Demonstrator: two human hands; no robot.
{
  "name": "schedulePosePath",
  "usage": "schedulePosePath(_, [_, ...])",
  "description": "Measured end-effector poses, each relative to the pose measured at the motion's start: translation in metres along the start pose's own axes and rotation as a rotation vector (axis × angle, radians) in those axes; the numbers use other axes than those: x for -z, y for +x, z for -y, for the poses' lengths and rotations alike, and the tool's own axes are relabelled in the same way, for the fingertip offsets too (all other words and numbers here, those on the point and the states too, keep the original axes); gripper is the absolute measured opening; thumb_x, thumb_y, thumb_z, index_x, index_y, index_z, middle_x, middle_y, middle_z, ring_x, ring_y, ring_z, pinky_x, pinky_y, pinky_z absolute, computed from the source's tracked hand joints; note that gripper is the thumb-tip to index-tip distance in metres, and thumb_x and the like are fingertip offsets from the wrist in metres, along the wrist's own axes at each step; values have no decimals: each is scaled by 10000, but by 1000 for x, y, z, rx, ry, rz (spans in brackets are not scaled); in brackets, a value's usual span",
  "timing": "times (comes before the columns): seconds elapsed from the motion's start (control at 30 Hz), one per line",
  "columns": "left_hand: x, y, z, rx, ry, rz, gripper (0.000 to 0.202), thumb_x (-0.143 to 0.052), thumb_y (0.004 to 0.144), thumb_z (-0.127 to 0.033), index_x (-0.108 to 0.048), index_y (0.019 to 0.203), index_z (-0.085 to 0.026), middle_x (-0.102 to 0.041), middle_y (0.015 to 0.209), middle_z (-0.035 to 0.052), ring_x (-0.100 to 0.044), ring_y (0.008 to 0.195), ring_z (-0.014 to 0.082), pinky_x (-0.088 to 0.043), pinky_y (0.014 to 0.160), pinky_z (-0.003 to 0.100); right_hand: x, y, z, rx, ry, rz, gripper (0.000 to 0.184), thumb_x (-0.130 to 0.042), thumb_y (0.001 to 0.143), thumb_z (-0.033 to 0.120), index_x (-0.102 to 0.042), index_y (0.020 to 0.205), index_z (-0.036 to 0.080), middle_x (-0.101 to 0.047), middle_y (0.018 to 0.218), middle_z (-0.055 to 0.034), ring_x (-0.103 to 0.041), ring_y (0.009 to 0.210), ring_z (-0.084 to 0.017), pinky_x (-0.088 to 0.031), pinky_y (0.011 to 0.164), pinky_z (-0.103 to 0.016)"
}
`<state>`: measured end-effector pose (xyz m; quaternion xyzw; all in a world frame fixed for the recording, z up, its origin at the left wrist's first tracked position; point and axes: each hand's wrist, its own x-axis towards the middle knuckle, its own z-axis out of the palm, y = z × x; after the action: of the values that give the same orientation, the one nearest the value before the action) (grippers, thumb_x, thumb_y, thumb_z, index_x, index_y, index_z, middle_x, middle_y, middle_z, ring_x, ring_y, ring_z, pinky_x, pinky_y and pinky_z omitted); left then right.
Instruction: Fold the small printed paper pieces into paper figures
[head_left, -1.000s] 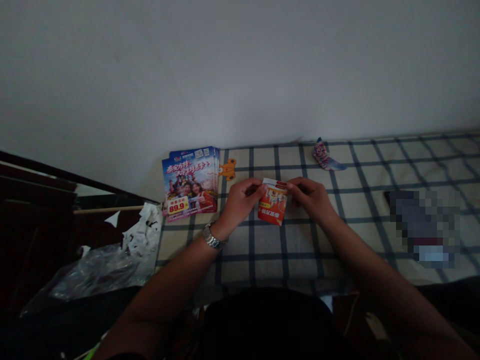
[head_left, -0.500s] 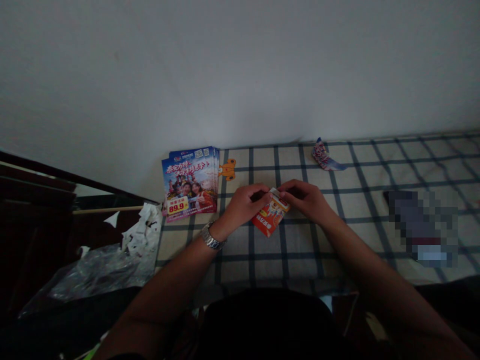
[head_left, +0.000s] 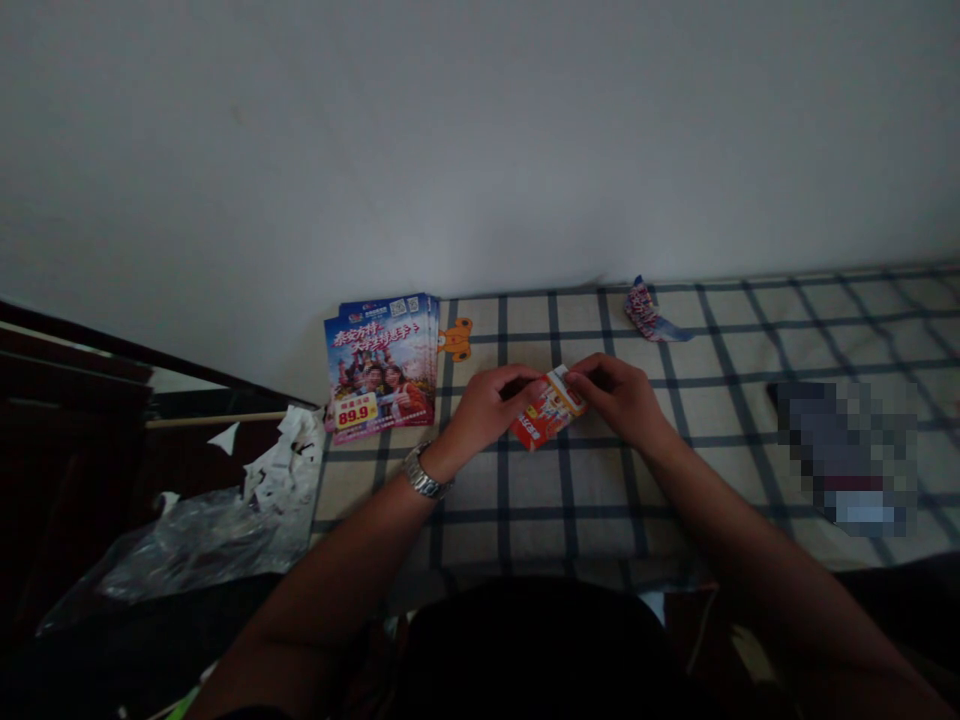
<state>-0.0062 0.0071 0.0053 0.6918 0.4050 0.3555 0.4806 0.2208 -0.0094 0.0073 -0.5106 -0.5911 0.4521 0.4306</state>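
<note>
Both of my hands pinch a small red and orange printed paper (head_left: 547,412) just above the checked cloth (head_left: 600,480). My left hand (head_left: 487,405), with a metal watch on its wrist, grips the paper's left edge with closed fingers. My right hand (head_left: 619,398) holds the upper right corner, fingers curled. The paper is tilted, its red end pointing down to the left. A stack of blue and red flyers (head_left: 381,365) lies to the left of my hands, against the wall.
A small orange cut-out shape (head_left: 455,338) lies beside the flyers. A crumpled blue and red paper scrap (head_left: 649,312) sits near the wall. A clear plastic bag with white paper scraps (head_left: 225,510) lies off the left edge. A blurred dark object (head_left: 847,455) rests at right.
The paper hung flat and upright between my hands a second ago. It has since been turned and tilted, and looks smaller and more folded now. My hands have drawn closer together.
</note>
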Motion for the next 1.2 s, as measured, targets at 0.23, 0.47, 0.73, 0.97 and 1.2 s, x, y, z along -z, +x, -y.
schedulePosePath(0.23, [-1, -1, 0, 3, 6, 2, 310, -640, 1000, -475, -752, 943, -192, -768, 852, 27, -692, 748, 145, -508, 656, 240, -4, -2, 5, 18, -9, 13, 387, -732, 878, 608, -652, 853, 229, -669, 732, -12, -626, 656, -175, -520, 603, -306])
schedulePosePath(0.47, [-5, -2, -4, -6, 14, 65, 301, -634, 1004, -446, -748, 917, -181, -761, 820, 23, -673, 704, 129, -493, 641, 229, -6, -5, 8, 69, -128, 46, 393, -629, 963, 599, -648, 856, 221, -636, 683, 0, -580, 606, -156, -454, 566, -284])
schedulePosePath(0.73, [-6, -3, -3, 2, -5, 75, 312, -626, 1011, -466, -768, 979, -190, -788, 897, 50, -702, 752, 140, -527, 676, 247, -5, -5, 3, 66, -225, 11, 402, -603, 980, 598, -652, 841, 223, -624, 625, 5, -562, 562, -154, -421, 520, -278])
schedulePosePath(0.97, [-4, -2, -4, -13, 88, 48, 357, -607, 1017, -503, -767, 964, -188, -778, 856, 38, -687, 734, 146, -502, 665, 255, -2, -4, 2, 68, -227, -66, 403, -603, 977, 606, -654, 845, 229, -621, 617, 5, -561, 548, -158, -416, 508, -285])
schedulePosePath(1.2, [-5, -3, -4, -32, 124, 6, 322, -628, 1013, -455, -750, 878, -190, -761, 807, 19, -664, 704, 134, -475, 651, 250, -2, -4, 1, 95, -242, -32, 389, -564, 1012, 576, -637, 853, 228, -602, 645, 11, -547, 581, -153, -411, 541, -288])
